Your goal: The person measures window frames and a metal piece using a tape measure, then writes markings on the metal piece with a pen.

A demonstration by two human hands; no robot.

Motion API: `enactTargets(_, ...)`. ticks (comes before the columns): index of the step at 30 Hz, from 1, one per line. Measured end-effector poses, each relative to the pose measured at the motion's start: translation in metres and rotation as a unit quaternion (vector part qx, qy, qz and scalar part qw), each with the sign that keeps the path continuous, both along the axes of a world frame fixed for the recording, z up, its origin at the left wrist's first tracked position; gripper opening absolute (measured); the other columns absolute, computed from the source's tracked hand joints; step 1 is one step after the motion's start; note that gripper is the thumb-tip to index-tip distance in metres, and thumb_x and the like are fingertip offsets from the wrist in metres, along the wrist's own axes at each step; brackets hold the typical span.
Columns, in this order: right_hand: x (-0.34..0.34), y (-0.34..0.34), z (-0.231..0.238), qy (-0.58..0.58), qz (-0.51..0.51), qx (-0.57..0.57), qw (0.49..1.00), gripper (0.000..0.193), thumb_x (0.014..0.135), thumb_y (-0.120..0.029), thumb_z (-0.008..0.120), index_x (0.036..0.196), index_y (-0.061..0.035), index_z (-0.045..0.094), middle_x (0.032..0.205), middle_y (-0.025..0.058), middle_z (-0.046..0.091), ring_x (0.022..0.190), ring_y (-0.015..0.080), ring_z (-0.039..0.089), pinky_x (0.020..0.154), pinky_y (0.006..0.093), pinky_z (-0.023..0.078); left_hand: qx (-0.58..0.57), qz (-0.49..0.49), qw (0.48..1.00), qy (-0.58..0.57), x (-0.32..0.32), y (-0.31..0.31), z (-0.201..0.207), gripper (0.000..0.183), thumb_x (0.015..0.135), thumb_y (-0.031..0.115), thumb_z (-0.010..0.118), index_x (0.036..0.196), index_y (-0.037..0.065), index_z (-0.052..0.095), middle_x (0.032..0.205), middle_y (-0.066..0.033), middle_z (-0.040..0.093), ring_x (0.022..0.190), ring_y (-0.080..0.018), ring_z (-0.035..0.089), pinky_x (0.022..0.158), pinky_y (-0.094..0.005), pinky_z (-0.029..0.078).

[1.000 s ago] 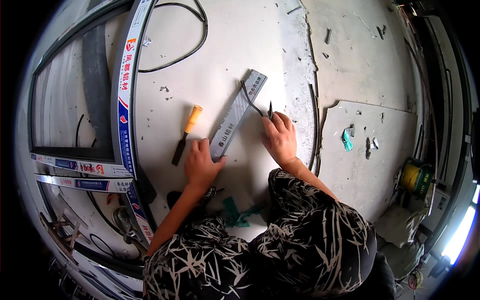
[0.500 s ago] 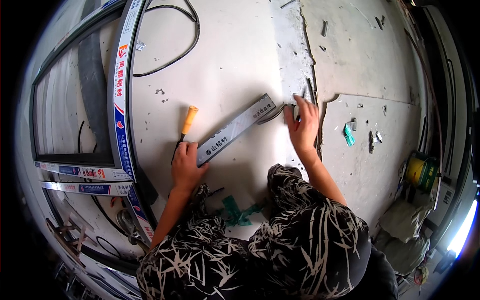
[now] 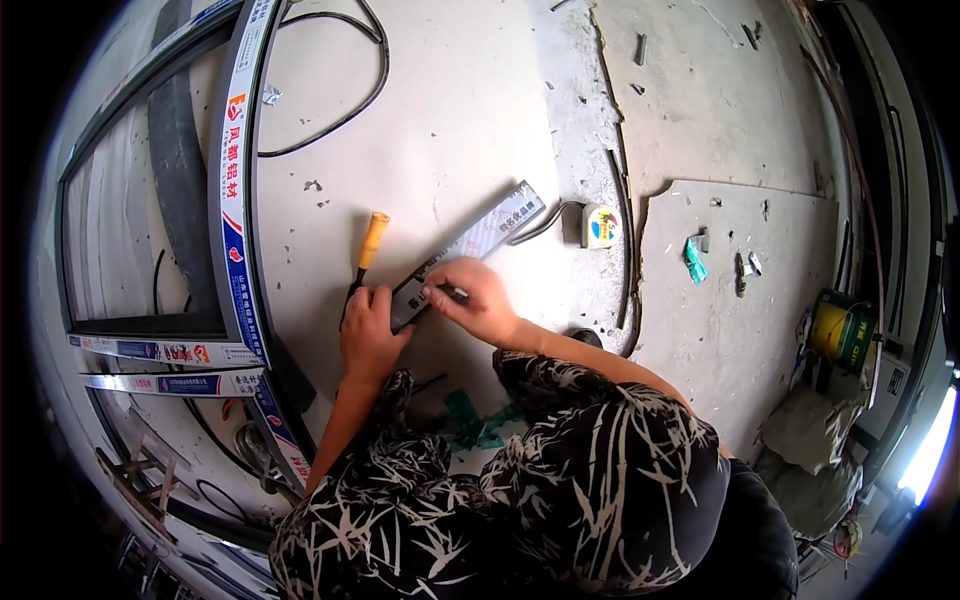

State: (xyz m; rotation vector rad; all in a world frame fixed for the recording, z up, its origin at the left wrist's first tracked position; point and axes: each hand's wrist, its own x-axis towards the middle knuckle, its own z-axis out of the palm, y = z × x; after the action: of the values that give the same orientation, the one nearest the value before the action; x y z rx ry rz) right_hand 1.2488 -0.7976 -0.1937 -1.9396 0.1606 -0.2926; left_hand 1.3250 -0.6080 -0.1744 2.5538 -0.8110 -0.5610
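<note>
A short grey metal profile [image 3: 493, 228] with a printed film on its face lies slanting on the floor. My left hand [image 3: 370, 333] is closed on its near-left end. Over that same end, my right hand [image 3: 476, 300] is pinched around a slim dark pen-like stick, blurred and mostly covered by the fingers. A yellow-handled tool [image 3: 374, 238] with a dark shaft lies just beyond my left hand, its tip hidden. To the right, a white tape measure [image 3: 600, 228] rests on the floor, and a dark cord-like loop [image 3: 545, 228] runs between it and the profile's far end.
Film-covered window frames [image 3: 233, 200] line the left side. A black cable [image 3: 385, 75] curls at the top. Green scraps [image 3: 470, 420] lie between my legs. At right are a board [image 3: 740, 300] with debris, a green-yellow bucket [image 3: 842, 335] and sacks [image 3: 805, 435].
My right hand has moved left from beside the tape measure to the profile's near end, uncovering the tape measure. My left hand stays at that end.
</note>
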Motion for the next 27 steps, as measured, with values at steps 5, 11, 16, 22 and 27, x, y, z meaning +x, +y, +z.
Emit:
enactTargets(5, -0.003, 0.003, 0.001, 0.119, -0.052, 0.151, 0.98, 0.022, 0.084, -0.014, 0.072, 0.103, -0.0061, 0.065, 0.085, 0.0125, 0.066, 0.078, 0.0316, 0.063, 0.07, 0.0377, 0.052, 0.024, 0.004, 1.0, 0.0, -0.001, 0.004, -0.003, 0.057, 0.064, 0.019, 0.085, 0.111, 0.01, 0.053, 0.112, -0.014, 0.054, 0.107, -0.038, 0.054, 0.086, -0.0466, 0.047)
enactTargets(11, -0.001, -0.001, -0.004, 0.006, -0.002, 0.038, 0.999, 0.023, 0.082, -0.014, 0.073, 0.104, -0.0071, 0.066, 0.09, 0.0118, 0.066, 0.085, 0.0316, 0.064, 0.079, 0.0381, 0.051, 0.025, -0.007, 0.999, -0.026, 0.001, 0.001, 0.0, 0.05, 0.066, 0.02, 0.084, 0.102, 0.009, 0.052, 0.105, -0.0129, 0.054, 0.103, -0.0354, 0.056, 0.084, -0.0452, 0.048)
enactTargets(16, -0.003, -0.003, -0.004, 0.01, 0.014, 0.044, 0.999, 0.022, 0.082, -0.011, 0.073, 0.103, -0.0058, 0.067, 0.095, 0.0117, 0.067, 0.089, 0.0297, 0.064, 0.081, 0.0371, 0.051, 0.005, -0.003, 1.0, -0.023, -0.001, 0.003, -0.009, 0.052, 0.067, 0.026, 0.084, 0.105, 0.009, 0.053, 0.109, -0.0148, 0.054, 0.104, -0.0393, 0.055, 0.084, -0.0478, 0.047)
enactTargets(22, -0.004, -0.001, -0.004, 0.021, 0.011, 0.043, 0.999, 0.021, 0.082, -0.011, 0.074, 0.101, -0.0056, 0.067, 0.095, 0.0109, 0.067, 0.09, 0.0289, 0.065, 0.08, 0.0368, 0.052, 0.006, 0.007, 0.999, -0.032, -0.002, 0.0, -0.007, 0.049, 0.069, 0.031, 0.083, 0.1, 0.008, 0.053, 0.104, -0.0147, 0.055, 0.1, -0.0396, 0.056, 0.081, -0.0484, 0.047)
enactTargets(27, -0.004, 0.004, -0.009, 0.032, -0.014, 0.065, 0.997, 0.023, 0.081, -0.012, 0.074, 0.101, -0.0067, 0.065, 0.092, 0.01, 0.067, 0.087, 0.0295, 0.065, 0.079, 0.0382, 0.052, 0.002, 0.012, 0.999, -0.05, -0.005, 0.0, -0.009, 0.049, 0.069, 0.031, 0.083, 0.101, 0.008, 0.052, 0.104, -0.0146, 0.055, 0.1, -0.0393, 0.056, 0.081, -0.0484, 0.047)
